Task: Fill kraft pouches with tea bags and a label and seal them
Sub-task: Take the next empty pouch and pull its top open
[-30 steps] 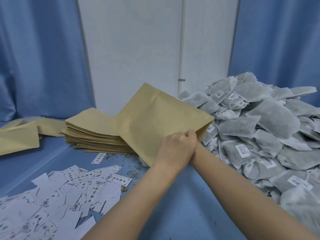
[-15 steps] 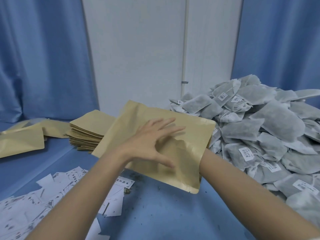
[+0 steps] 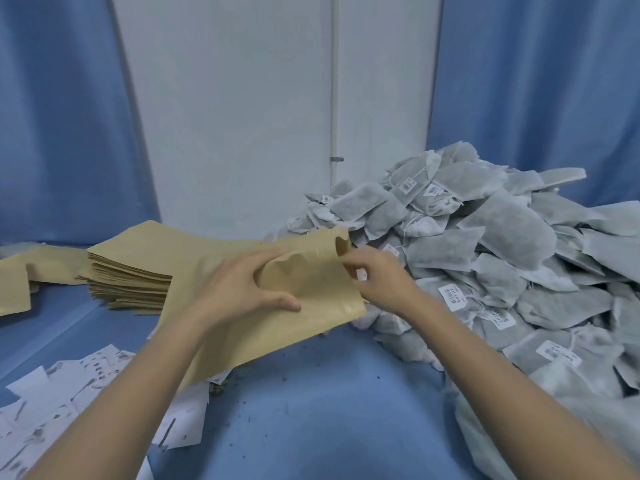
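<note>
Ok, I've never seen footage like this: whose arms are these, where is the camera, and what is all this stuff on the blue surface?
No machine here: a person wears a camera on the head, looking down at their own bare arms. The left hand grips a kraft pouch while the right hand pinches its open mouth. On the blue table lie a stack of empty pouches at left, loose paper labels in front of it, and a big heap of tea bags at right. Whether anything is inside the pouch cannot be seen.

kraft pouch (image 3: 311, 296): tan, flat, mouth slightly open | tea bags (image 3: 502, 258): heaped right
</note>
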The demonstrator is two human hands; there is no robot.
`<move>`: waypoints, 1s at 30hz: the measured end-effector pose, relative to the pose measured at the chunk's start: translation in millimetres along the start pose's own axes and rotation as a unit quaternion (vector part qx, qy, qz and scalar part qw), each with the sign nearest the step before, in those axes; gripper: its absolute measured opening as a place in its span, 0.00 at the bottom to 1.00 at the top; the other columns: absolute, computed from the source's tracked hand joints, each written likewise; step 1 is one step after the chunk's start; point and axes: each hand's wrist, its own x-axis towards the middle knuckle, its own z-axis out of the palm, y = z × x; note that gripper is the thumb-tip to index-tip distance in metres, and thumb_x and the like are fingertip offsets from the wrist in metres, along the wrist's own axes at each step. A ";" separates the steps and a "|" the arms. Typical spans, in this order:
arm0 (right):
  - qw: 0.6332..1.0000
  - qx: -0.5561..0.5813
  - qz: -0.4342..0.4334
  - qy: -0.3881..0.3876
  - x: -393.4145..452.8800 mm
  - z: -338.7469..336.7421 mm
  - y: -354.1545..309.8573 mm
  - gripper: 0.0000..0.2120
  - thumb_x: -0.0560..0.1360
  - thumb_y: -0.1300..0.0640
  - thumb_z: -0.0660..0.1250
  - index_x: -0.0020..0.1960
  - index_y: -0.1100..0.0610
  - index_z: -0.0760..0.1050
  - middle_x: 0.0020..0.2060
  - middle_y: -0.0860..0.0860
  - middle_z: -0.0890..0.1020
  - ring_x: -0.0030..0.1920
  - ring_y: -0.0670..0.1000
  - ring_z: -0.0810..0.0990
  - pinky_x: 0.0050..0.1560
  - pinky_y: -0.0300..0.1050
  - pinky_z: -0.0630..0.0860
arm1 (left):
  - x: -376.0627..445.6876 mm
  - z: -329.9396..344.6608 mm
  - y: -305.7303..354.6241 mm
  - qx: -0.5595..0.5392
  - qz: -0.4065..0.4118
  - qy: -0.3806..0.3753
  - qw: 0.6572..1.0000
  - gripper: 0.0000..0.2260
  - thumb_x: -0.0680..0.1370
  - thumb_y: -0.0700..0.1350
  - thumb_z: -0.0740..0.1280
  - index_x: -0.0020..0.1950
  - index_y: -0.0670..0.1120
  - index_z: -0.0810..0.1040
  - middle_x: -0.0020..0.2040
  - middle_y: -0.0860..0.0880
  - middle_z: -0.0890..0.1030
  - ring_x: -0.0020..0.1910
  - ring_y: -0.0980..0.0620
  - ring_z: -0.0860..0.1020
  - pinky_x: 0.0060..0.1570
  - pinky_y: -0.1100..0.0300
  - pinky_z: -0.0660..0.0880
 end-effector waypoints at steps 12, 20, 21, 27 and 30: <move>0.898 -0.089 0.286 0.321 -35.8 -29.7 94.4 0.27 0.71 0.51 0.71 0.65 0.58 0.64 0.56 0.58 0.77 0.56 0.59 0.75 0.55 0.51 0.71 | 20.5 61.6 -4.2 -0.073 -0.033 0.027 0.996 0.33 0.55 0.60 0.80 0.52 0.79 0.66 0.49 0.81 0.68 0.56 0.72 0.66 0.53 0.72 0.63; 0.888 0.190 0.227 0.350 -49.7 -15.1 66.1 0.21 0.62 0.49 0.78 0.50 0.46 0.72 0.44 0.35 0.77 0.46 0.32 0.76 0.42 0.21 0.68 | 20.9 63.4 -13.0 -0.077 -0.042 0.022 0.996 0.39 0.53 0.65 0.77 0.63 0.72 0.69 0.65 0.66 0.72 0.65 0.63 0.68 0.65 0.59 0.66; 0.901 0.203 0.220 0.315 -48.0 -10.9 62.3 0.20 0.61 0.50 0.78 0.49 0.47 0.73 0.44 0.36 0.78 0.45 0.30 0.76 0.41 0.21 0.69 | 19.7 62.6 -12.5 -0.079 -0.037 0.021 0.996 0.40 0.53 0.64 0.77 0.63 0.71 0.69 0.64 0.67 0.72 0.65 0.63 0.68 0.65 0.59 0.66; 0.973 0.162 0.124 -0.108 -24.7 10.6 36.1 0.10 0.76 0.58 0.65 0.48 0.65 0.80 0.52 0.60 0.80 0.55 0.59 0.77 0.58 0.57 0.71 | 8.9 52.3 -8.4 -0.066 0.015 0.006 0.998 0.35 0.57 0.58 0.79 0.60 0.73 0.69 0.62 0.68 0.73 0.65 0.62 0.69 0.65 0.62 0.64; 0.977 0.152 0.148 0.030 -23.9 13.1 42.8 0.09 0.75 0.53 0.67 0.50 0.56 0.83 0.49 0.45 0.82 0.50 0.44 0.79 0.56 0.46 0.72 | 8.7 43.8 -12.1 -0.056 0.002 0.011 0.998 0.34 0.60 0.57 0.79 0.64 0.67 0.71 0.65 0.63 0.74 0.66 0.58 0.69 0.68 0.54 0.64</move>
